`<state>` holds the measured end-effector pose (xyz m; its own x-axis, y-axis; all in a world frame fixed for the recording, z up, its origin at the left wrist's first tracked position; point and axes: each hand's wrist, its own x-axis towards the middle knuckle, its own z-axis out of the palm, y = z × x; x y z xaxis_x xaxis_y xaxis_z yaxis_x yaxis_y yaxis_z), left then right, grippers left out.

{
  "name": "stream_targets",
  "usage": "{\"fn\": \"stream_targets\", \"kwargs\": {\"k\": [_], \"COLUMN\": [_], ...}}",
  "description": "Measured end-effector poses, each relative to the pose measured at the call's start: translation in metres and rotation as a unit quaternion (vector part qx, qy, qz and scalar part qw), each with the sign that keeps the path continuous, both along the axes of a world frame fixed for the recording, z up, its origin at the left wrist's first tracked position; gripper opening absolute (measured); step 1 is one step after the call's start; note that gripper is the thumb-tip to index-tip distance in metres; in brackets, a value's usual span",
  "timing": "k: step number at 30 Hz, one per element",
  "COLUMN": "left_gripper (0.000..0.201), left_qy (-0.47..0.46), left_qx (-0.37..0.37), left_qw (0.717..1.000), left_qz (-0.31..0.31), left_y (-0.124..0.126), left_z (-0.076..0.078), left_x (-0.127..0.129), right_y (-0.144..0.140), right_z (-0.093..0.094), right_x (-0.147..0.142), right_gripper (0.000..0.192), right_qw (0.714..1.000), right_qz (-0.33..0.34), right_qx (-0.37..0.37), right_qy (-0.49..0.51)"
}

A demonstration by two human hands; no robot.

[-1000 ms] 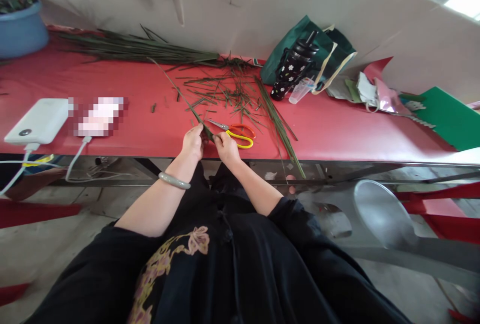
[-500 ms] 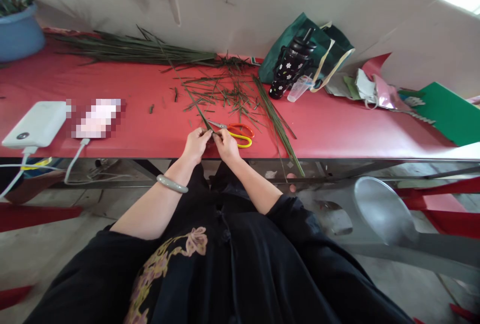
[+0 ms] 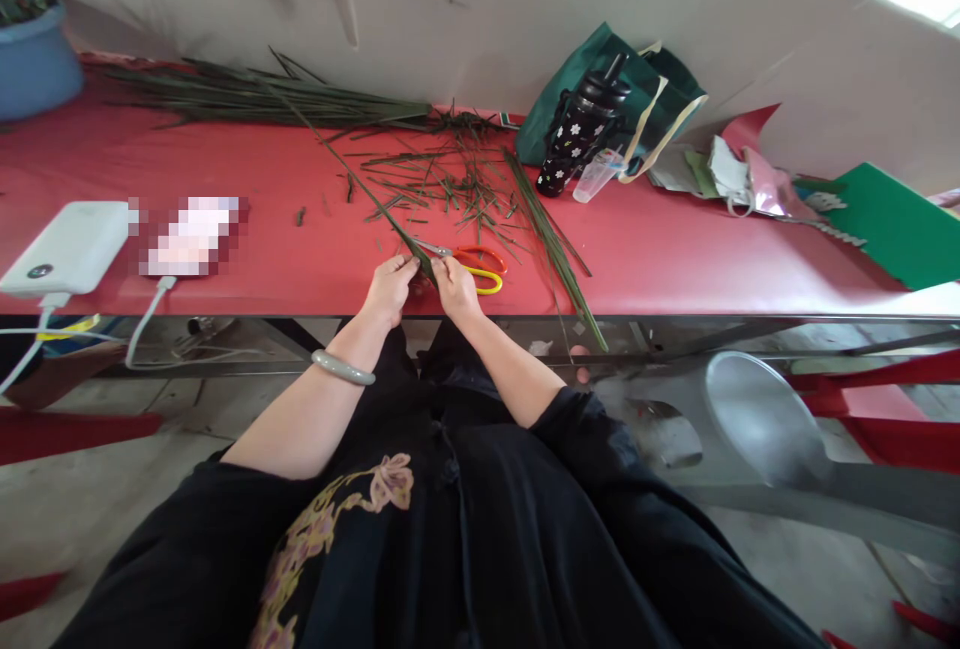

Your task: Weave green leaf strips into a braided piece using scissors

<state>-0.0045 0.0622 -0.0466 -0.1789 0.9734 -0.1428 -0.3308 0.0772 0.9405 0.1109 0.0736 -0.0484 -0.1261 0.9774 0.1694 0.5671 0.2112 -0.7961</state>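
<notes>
Both hands, left hand (image 3: 390, 287) and right hand (image 3: 454, 284), are pinching one long green leaf strip (image 3: 352, 177) that is trailing toward eleven o'clock, scissors (image 3: 471, 263) lying just beside.

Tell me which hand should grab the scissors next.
Right. The right hand pinches the long green leaf strip just beside the orange-and-yellow-handled scissors, whose handles lie closest to it. The left hand sits farther off, across the strip.

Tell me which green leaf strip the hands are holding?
The long strip slanting up-left from between the left hand and right hand. Both hands pinch its near end; the big bundle by the wall and the short scraps lie untouched.
</notes>
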Motion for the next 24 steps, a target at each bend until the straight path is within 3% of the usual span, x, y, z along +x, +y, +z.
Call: {"fn": "stream_targets", "kwargs": {"k": [4, 8, 14, 18, 24], "left_gripper": [0.008, 0.015, 0.023, 0.021, 0.018], "left_qy": [-0.034, -0.084, -0.055, 0.009, 0.051], "left_qx": [-0.029, -0.047, 0.0, 0.028, 0.022], "left_qw": [0.997, 0.991, 0.994, 0.999, 0.998], "left_qz": [0.062, 0.094, 0.097, 0.039, -0.017], "left_y": [0.001, 0.004, 0.008, 0.007, 0.002], "left_z": [0.008, 0.012, -0.001, -0.009, -0.005], "left_x": [0.003, 0.006, 0.006, 0.004, 0.003], "right_y": [-0.006, -0.009, -0.01, -0.007, 0.002], "right_z": [-0.003, -0.004, -0.004, -0.002, 0.004], "right_x": [-0.003, -0.005, -0.004, -0.002, 0.0], "right_gripper": [0.031, 0.034, 0.033, 0.026, 0.024], "right_qw": [0.998, 0.994, 0.998, 0.999, 1.0], "right_qz": [0.007, 0.002, 0.016, 0.022, 0.009], "right_qx": [0.025, 0.038, 0.021, 0.019, -0.014], "right_qy": [-0.065, -0.101, -0.062, -0.014, -0.003]}}
